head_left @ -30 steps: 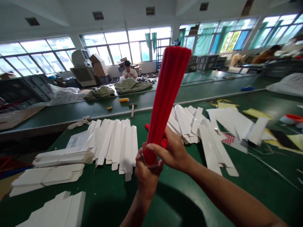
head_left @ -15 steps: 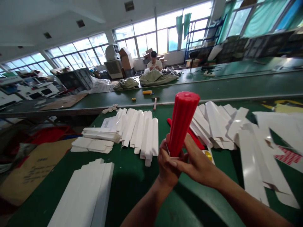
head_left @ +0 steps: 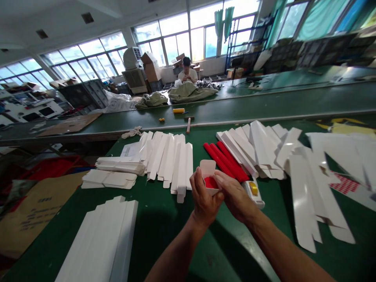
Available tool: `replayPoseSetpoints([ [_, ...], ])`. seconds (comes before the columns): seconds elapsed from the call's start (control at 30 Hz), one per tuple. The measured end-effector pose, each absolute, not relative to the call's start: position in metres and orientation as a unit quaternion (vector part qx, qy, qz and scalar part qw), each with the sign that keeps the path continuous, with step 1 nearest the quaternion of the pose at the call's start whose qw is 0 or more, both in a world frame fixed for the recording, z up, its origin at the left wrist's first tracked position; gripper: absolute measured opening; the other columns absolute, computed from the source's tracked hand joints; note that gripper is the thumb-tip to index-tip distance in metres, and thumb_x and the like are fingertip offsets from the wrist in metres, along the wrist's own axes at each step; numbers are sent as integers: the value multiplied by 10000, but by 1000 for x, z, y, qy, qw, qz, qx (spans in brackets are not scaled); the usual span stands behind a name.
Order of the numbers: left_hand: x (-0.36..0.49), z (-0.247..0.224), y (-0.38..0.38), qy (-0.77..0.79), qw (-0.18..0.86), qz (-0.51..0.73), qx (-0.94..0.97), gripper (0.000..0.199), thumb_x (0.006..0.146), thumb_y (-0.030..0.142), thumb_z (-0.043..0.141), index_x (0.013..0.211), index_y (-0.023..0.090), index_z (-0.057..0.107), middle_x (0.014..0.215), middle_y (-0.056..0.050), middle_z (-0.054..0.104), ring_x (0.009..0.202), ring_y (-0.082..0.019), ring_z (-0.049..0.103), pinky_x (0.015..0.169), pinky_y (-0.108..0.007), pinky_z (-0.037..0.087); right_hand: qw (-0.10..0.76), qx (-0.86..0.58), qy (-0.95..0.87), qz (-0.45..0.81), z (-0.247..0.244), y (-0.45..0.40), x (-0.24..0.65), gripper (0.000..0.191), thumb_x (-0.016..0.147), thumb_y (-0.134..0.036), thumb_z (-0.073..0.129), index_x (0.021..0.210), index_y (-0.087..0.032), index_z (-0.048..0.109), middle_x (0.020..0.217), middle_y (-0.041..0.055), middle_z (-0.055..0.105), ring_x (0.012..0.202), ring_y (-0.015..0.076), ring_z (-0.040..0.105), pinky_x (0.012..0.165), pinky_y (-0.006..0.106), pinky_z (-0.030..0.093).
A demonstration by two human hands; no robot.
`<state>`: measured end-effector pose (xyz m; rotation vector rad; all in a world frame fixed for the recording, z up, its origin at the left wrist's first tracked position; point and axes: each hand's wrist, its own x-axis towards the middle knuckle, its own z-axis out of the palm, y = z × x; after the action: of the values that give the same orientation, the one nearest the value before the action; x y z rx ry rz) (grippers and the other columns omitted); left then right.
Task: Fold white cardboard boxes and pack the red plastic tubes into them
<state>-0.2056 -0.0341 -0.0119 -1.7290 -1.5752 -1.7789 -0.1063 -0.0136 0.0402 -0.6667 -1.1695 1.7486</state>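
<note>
Between my hands is a small white box with its end flap up and a red object down inside its opening. Fingers of my left hand wrap round the box's left side. My right hand closes on its right edge, fingertips at the opening. Just beyond lie several red sticks on the green table. A white tape dispenser with a yellow part rests right of my right hand. The lower part of the box is hidden by my hands.
Flat white cartons fan out beyond my left hand, and more lie at the right. White boxes are stacked at the lower left. A hammer lies farther back. Across the long table sits a person.
The tall red bundle that stood up out of my hands has sunk into the white box, leaving only red within the opening. The view has shifted slightly.
</note>
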Motion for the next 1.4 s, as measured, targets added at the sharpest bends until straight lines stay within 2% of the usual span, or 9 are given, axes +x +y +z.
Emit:
replayPoseSetpoints([
  [0.13, -209, -9, -38, -482, 97, -625, -606, 525, 962, 423, 454, 1405, 144, 412, 1244, -188, 495, 1176, -263, 536, 936, -419, 512, 495, -267, -408, 719, 38, -14, -118, 353, 806, -491, 659, 1001, -197, 675, 990, 70, 721, 905, 239, 680, 837, 379, 562],
  [0.27, -212, 5, -43, -475, -16, -656, -586, 310, 991, 280, 400, 1171, 182, 633, 1142, -113, 558, 1079, -199, 580, 913, -343, 511, 532, -275, -388, 701, 34, -12, -126, 299, 776, -415, 710, 993, -213, 674, 919, 47, 720, 824, 206, 672, 773, 330, 555],
  [0.37, -210, 15, -45, -490, -114, -676, -538, 230, 972, 251, 442, 1020, 181, 656, 1000, -73, 610, 979, -176, 619, 860, -304, 521, 554, -290, -381, 681, 35, -11, -130, 268, 752, -354, 728, 981, -226, 669, 894, 26, 712, 765, 182, 651, 726, 311, 536],
  [0.53, -207, 18, -40, -464, -184, -714, -490, 319, 943, 334, 489, 1231, 196, 485, 1066, -86, 611, 980, -193, 637, 836, -322, 543, 596, -260, -388, 653, 35, -3, -132, 31, 712, -214, 660, 714, -209, 690, 879, 22, 664, 786, 173, 611, 698, 299, 496],
  [0.63, -212, 17, -41, -478, -146, -673, -545, 289, 967, 355, 405, 1089, 182, 602, 1066, -96, 604, 1033, -221, 604, 901, -387, 520, 630, -226, -420, 613, 30, 2, -130, 170, 716, -219, 544, 651, -211, 702, 876, 51, 645, 872, 213, 599, 771, 357, 493],
  [0.8, -229, 20, -45, -439, -25, -598, -670, 429, 962, 378, 397, 1281, 116, 514, 1214, -174, 558, 1153, -269, 559, 961, -448, 503, 623, -223, -426, 617, 13, -2, -123, 362, 784, -300, 456, 1001, -191, 724, 1012, 98, 696, 1002, 282, 622, 906, 459, 483],
  [1.0, -245, 34, -48, -476, 58, -472, -740, 484, 909, 179, 474, 1379, 86, 399, 1251, -205, 568, 1178, -262, 553, 977, -420, 510, 531, -255, -607, 533, -5, -18, -117, 564, 827, -290, 546, 1375, -195, 454, 1321, 111, 580, 1162, 276, 578, 992, 424, 468],
  [1.17, -253, 42, -50, -495, 93, -405, -763, 482, 912, 120, 410, 1390, 57, 395, 1254, -216, 572, 1163, -258, 562, 981, -412, 511, 495, -339, -720, 350, -2, -22, -126, 555, 855, -267, 569, 1369, -177, 377, 1240, 141, 596, 1050, 242, 621, 897, 378, 523],
  [1.4, -264, 59, -55, -501, 82, -348, -788, 394, 924, 144, 409, 1299, 87, 515, 1119, -171, 627, 1014, -220, 641, 881, -345, 568, 492, -326, -748, 303, 7, -24, -131, 530, 845, -244, 544, 1339, -169, 366, 1173, 143, 631, 908, 228, 663, 776, 350, 559],
])
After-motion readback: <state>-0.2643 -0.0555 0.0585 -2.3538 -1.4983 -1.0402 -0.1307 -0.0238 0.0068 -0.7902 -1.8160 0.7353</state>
